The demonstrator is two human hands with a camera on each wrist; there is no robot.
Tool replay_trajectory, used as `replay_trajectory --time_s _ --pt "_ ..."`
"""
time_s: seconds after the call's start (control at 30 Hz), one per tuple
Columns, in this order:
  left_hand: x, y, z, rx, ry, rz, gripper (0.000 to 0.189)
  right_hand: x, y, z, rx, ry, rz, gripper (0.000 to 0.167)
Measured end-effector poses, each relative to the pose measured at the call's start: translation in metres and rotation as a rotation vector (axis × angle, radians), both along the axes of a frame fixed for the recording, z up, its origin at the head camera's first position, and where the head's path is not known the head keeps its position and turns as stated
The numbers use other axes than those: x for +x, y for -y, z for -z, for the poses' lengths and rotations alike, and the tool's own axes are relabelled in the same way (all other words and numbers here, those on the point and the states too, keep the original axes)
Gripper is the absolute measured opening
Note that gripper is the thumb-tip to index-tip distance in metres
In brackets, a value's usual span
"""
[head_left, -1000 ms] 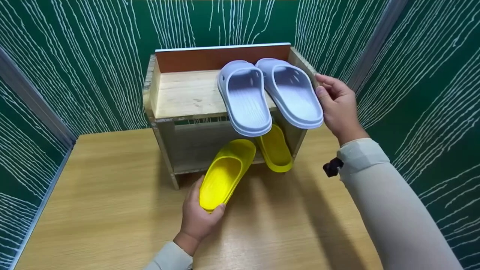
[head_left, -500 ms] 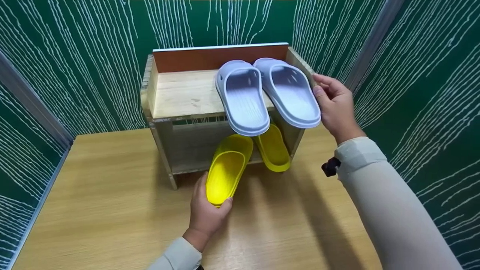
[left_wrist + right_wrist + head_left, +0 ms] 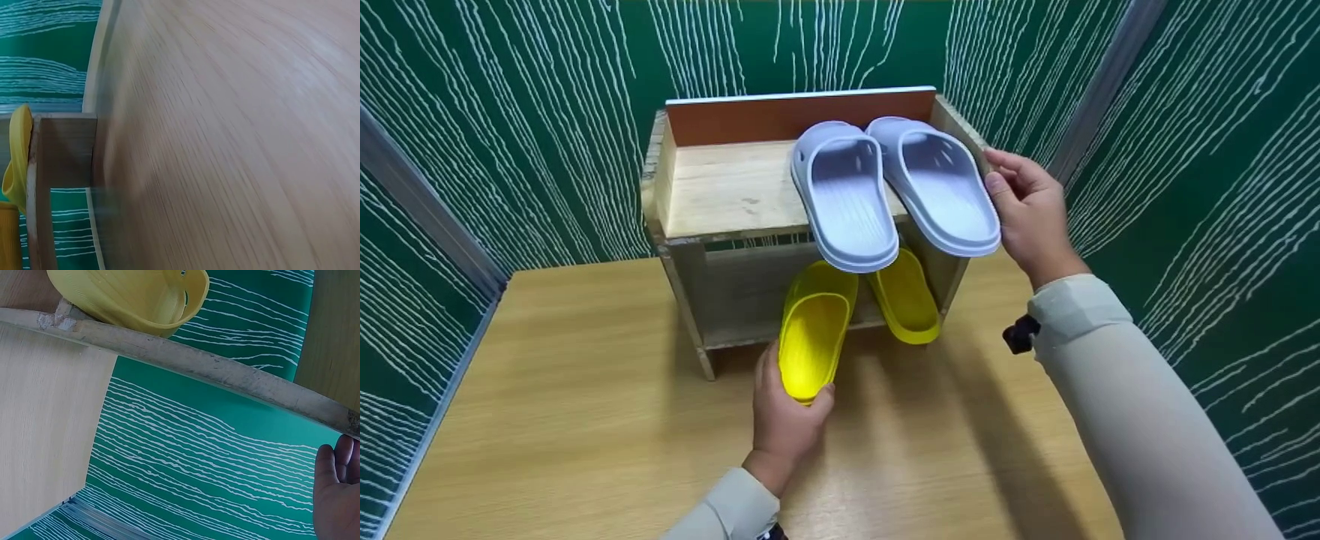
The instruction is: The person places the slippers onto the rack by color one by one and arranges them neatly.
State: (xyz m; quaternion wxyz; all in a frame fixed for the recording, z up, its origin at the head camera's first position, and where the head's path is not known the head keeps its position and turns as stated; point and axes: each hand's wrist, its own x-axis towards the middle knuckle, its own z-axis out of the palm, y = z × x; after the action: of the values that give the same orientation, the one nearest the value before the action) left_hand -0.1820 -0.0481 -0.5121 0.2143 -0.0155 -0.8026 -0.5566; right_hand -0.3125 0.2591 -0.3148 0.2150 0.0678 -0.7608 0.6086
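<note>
My left hand [image 3: 787, 420] grips the heel of a yellow clog [image 3: 814, 337]. Its toe points at the lower shelf [image 3: 742, 289] of a small wooden shoe rack [image 3: 727, 184]. A second yellow clog [image 3: 909, 300] sits to the right on that shelf, its toe hidden by the lavender clogs above. My right hand [image 3: 1031, 214] holds the rack's right side board near its front top corner, next to the right lavender clog [image 3: 949, 195]. In the right wrist view, only part of the right hand [image 3: 340, 489] shows, against the board [image 3: 225, 374]. The left wrist view shows no left hand.
The left lavender clog [image 3: 851, 202] stands on the top shelf beside its mate, both heels overhanging the front edge. Bare shelf lies left of them. The rack stands on a wood-grain tabletop [image 3: 585, 420], with green, white-streaked walls [image 3: 547, 135] around it.
My left hand has carried the yellow clog forward and slightly right, its toe now reaching the lower shelf's opening and turned straighter. My right hand stays at the rack's side.
</note>
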Motion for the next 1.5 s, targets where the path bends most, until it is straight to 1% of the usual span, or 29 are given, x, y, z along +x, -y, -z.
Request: replay_trajectory --time_s 0.2,0.47,0.63,0.73,0.9,1.03,1.23,1.4,1.5 --pt "-0.001 -0.011 -0.003 0.032 0.03 0.009 0.092 0.0 -0.001 0.001 -0.004 0.006 0.001 0.035" --pt "-0.006 -0.027 -0.003 0.019 0.06 -0.018 0.093 0.001 -0.001 0.0 -0.012 0.012 0.004 0.035" --pt "-0.009 -0.035 -0.002 -0.029 0.084 -0.053 0.097 0.001 -0.001 0.0 -0.02 0.016 0.0 0.035" --pt "-0.011 -0.039 0.0 -0.055 0.074 -0.084 0.098 0.001 0.0 0.0 -0.025 0.018 -0.005 0.035" --pt "-0.016 -0.045 0.003 -0.069 0.05 -0.123 0.096 0.001 0.001 0.0 -0.014 0.015 -0.004 0.036" --pt "-0.019 -0.047 0.003 -0.078 0.066 -0.142 0.096 0.001 0.001 0.0 -0.01 0.014 -0.001 0.036" --pt "-0.021 -0.052 0.001 -0.081 0.086 -0.146 0.094 0.001 0.001 0.0 -0.006 0.014 0.004 0.036" --pt "-0.023 -0.056 0.0 -0.094 0.094 -0.139 0.091 0.0 0.0 0.0 0.0 0.017 0.009 0.037" --pt "-0.023 -0.058 0.0 -0.106 0.119 -0.125 0.094 0.0 0.0 0.001 0.002 0.018 0.009 0.037"
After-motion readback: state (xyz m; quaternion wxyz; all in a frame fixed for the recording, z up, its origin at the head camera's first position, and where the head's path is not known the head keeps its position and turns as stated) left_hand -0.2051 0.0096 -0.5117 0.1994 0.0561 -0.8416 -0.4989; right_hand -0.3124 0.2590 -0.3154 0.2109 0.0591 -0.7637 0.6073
